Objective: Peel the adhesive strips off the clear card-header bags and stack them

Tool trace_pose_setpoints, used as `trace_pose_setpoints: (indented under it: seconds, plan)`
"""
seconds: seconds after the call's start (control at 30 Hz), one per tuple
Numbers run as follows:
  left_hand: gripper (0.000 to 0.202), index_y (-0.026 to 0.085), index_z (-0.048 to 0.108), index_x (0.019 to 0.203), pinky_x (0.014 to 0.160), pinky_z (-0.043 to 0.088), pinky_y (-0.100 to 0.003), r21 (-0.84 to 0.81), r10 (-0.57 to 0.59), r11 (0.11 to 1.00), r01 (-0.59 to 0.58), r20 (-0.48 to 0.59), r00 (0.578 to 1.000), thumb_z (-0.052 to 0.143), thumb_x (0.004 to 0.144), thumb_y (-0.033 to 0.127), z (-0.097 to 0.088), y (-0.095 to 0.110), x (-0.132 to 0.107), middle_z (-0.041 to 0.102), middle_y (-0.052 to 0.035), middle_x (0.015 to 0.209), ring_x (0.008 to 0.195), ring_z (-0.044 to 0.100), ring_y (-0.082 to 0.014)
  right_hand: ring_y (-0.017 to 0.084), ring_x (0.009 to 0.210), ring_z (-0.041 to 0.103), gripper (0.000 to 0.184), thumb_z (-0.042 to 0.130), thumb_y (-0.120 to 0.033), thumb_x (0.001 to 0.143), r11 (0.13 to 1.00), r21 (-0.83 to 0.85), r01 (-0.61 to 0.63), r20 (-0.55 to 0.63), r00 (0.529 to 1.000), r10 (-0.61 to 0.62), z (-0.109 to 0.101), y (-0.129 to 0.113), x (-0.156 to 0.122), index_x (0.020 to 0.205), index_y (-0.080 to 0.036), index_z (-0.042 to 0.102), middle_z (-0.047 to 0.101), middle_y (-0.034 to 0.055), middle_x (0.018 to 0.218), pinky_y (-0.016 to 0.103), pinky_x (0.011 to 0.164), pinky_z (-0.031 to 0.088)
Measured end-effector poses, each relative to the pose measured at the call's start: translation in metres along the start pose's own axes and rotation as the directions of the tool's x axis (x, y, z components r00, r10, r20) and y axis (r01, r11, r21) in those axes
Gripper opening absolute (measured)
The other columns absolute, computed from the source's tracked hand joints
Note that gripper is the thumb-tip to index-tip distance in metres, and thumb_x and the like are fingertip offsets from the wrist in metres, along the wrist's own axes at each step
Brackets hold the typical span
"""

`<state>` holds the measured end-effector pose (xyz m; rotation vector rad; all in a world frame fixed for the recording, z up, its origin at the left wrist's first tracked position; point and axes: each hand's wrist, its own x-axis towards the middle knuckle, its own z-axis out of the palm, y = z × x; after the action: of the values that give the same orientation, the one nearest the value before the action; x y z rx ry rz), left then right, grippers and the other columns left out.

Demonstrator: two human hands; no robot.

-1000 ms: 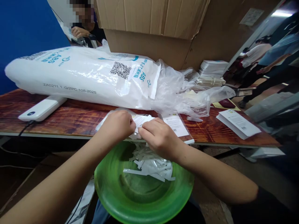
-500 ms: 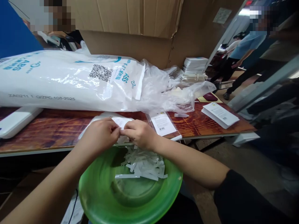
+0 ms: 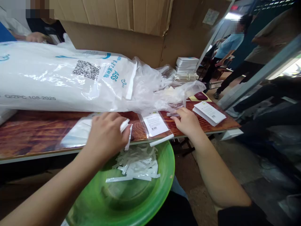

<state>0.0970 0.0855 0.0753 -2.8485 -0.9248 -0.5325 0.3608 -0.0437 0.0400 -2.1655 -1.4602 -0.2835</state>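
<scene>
My left hand (image 3: 107, 133) is closed over a clear plastic bag at the table's front edge; white strips (image 3: 129, 138) stick out past its fingers. More clear bags (image 3: 76, 133) lie beneath and to the left of it. Farther right, the thumb and forefinger of my right hand (image 3: 188, 122) close about the right end of a small translucent plastic piece (image 3: 171, 114) on the table. Between my hands lies a clear bag with a printed white card (image 3: 155, 124) inside. Below them, a green basin (image 3: 164, 188) holds a heap of white strips (image 3: 139, 166).
A big white printed sack (image 3: 63, 81) spans the wooden table (image 3: 30, 131). Behind it rises a cardboard box (image 3: 113, 40). Folded cards (image 3: 209, 113) lie at the right, with stacked booklets (image 3: 187, 67) farther back. Other people stand beyond the table.
My hands were together over the basin and have parted. My right hand has moved right to the translucent piece; the left stays by the bags. The view has shifted right.
</scene>
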Motion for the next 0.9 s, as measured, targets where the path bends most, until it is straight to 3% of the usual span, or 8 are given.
trace_pose_setpoints:
  seconds: [0.1,0.17,0.27,0.37,0.43,0.53,0.7,0.9]
  plan:
    - [0.026,0.017,0.066,0.085,0.078,0.042,-0.037,-0.196,0.236,0.958,-0.209,0.127,0.963,0.044,0.086,0.031,0.012,0.041,0.011,0.064,-0.0082,0.090,0.087,0.055,-0.0230,0.028,0.102,0.055,0.025,0.059,-0.018,0.080,0.998,0.033,-0.057,0.041,0.998,0.055,0.016,0.031,0.007,0.104,-0.016,0.067,0.062,0.0130,0.105,0.044,0.094,0.042]
    - [0.022,0.017,0.064,0.086,0.078,0.043,-0.038,-0.226,0.311,0.935,-0.272,0.158,0.937,0.045,0.083,0.026,0.025,0.063,0.019,0.062,-0.0088,0.091,0.089,0.055,-0.0243,0.028,0.102,0.054,0.023,0.058,-0.018,0.081,0.995,0.085,-0.059,0.051,0.997,0.054,0.024,0.043,0.009,0.103,-0.016,0.066,0.061,0.0124,0.104,0.044,0.095,0.042]
    - [0.022,0.014,0.063,0.089,0.082,0.045,-0.040,-0.216,0.309,0.938,-0.270,0.175,0.935,0.049,0.077,0.026,0.042,0.078,0.032,0.061,-0.0123,0.095,0.092,0.056,-0.0271,0.025,0.098,0.055,0.016,0.058,-0.020,0.082,0.985,0.167,-0.053,0.044,0.998,0.046,0.026,0.050,0.004,0.097,-0.018,0.065,0.063,0.0092,0.101,0.041,0.093,0.044]
    - [0.027,0.013,0.063,0.094,0.079,0.048,-0.039,-0.208,0.286,0.949,-0.238,0.241,0.927,0.053,0.072,0.023,0.047,0.078,0.044,0.060,-0.0133,0.093,0.090,0.058,-0.0279,0.018,0.091,0.058,0.016,0.055,-0.027,0.088,0.953,0.301,-0.042,0.049,0.998,0.028,0.022,0.047,-0.011,0.101,-0.021,0.061,0.064,0.0045,0.101,0.032,0.084,0.047]
    - [0.030,0.014,0.064,0.096,0.072,0.048,-0.037,-0.182,0.280,0.955,-0.234,0.293,0.914,0.053,0.068,0.019,0.045,0.077,0.050,0.061,-0.0123,0.091,0.084,0.059,-0.0275,0.015,0.090,0.059,0.018,0.053,-0.031,0.090,0.865,0.501,-0.032,0.058,0.998,0.004,0.018,0.044,-0.022,0.105,-0.023,0.059,0.063,0.0027,0.103,0.028,0.081,0.047]
    - [0.026,0.016,0.067,0.088,0.064,0.047,-0.036,-0.143,0.296,0.954,-0.262,0.338,0.893,0.053,0.066,0.015,0.041,0.076,0.055,0.061,-0.0110,0.086,0.074,0.060,-0.0258,0.015,0.092,0.059,0.018,0.060,-0.030,0.087,0.646,0.762,-0.036,0.100,0.993,-0.062,0.012,0.043,-0.031,0.103,-0.024,0.062,0.063,0.0018,0.101,0.028,0.083,0.045]
    - [0.019,0.016,0.069,0.079,0.070,0.049,-0.035,-0.186,0.306,0.946,-0.264,0.250,0.919,0.051,0.072,0.017,0.043,0.078,0.053,0.062,-0.0105,0.083,0.078,0.060,-0.0245,0.016,0.094,0.058,0.017,0.067,-0.026,0.082,0.532,0.845,-0.053,0.136,0.984,-0.117,0.004,0.052,-0.032,0.098,-0.023,0.068,0.064,0.0022,0.100,0.029,0.084,0.043]
    - [0.024,0.016,0.071,0.090,0.081,0.050,-0.036,-0.295,0.243,0.927,-0.231,0.004,0.970,0.050,0.086,0.026,0.063,0.073,0.046,0.067,-0.0091,0.087,0.086,0.062,-0.0224,0.016,0.095,0.059,0.021,0.064,-0.024,0.084,0.630,0.774,0.060,0.055,0.985,-0.161,-0.001,0.039,-0.036,0.104,-0.025,0.070,0.066,0.0034,0.100,0.031,0.086,0.045]
